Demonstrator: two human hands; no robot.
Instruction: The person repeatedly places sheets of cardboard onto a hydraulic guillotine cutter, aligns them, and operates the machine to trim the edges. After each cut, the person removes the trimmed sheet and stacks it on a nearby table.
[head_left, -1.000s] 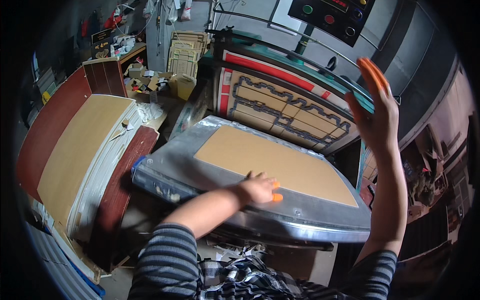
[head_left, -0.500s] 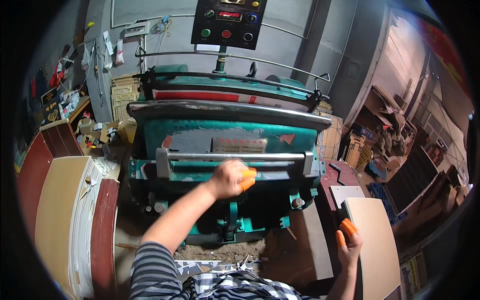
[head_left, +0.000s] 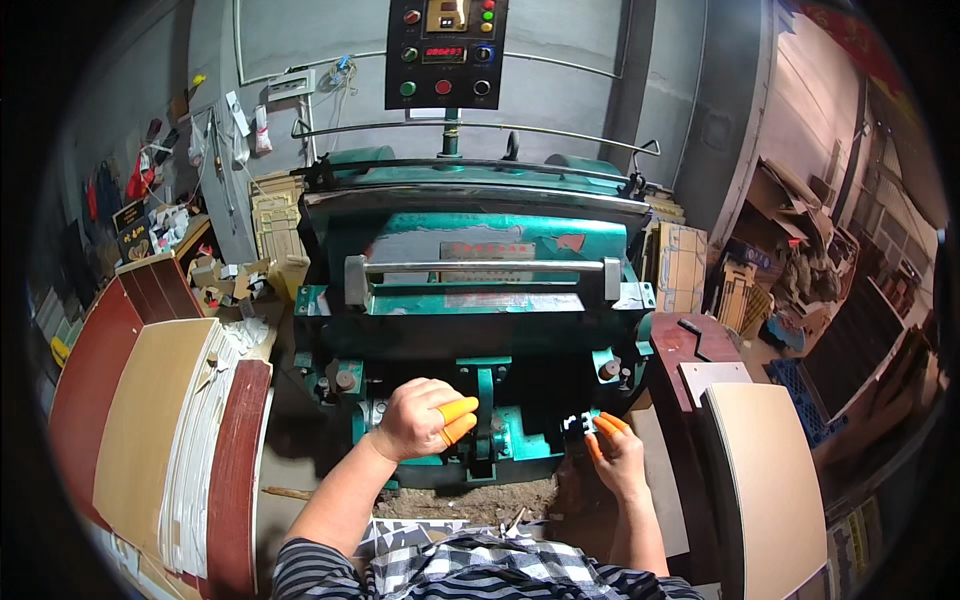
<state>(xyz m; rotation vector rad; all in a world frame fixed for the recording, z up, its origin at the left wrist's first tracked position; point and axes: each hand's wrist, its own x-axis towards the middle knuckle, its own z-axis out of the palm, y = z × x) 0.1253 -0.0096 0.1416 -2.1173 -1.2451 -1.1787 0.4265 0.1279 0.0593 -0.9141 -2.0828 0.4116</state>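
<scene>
My left hand (head_left: pixel 425 415) hovers low before the green press (head_left: pixel 580 240), with orange finger cots on its curled fingers. Whether anything is inside those fingers is hidden. To its right, my right hand (head_left: pixel 618 458) also wears orange cots. Its thumb and fingers are apart, close to a small pale green part low on the press. Above both hands, a metal bar (head_left: pixel 490 267) runs across the front of the press platen. A stack of tan boards (head_left: pixel 770 480) lies on the dark red side table (head_left: pixel 690 345) to my right.
On the left stand tan and white sheets (head_left: pixel 150 420) beside a dark red board (head_left: pixel 238 470). The control panel (head_left: pixel 445 50) rises above the press. Scraps lie on the floor (head_left: pixel 470 500) below. More boards (head_left: pixel 675 265) lean behind at right.
My left hand has come down and away from the bar. My right hand has moved left from the board stack to the press front. The front platen has swung up and back.
</scene>
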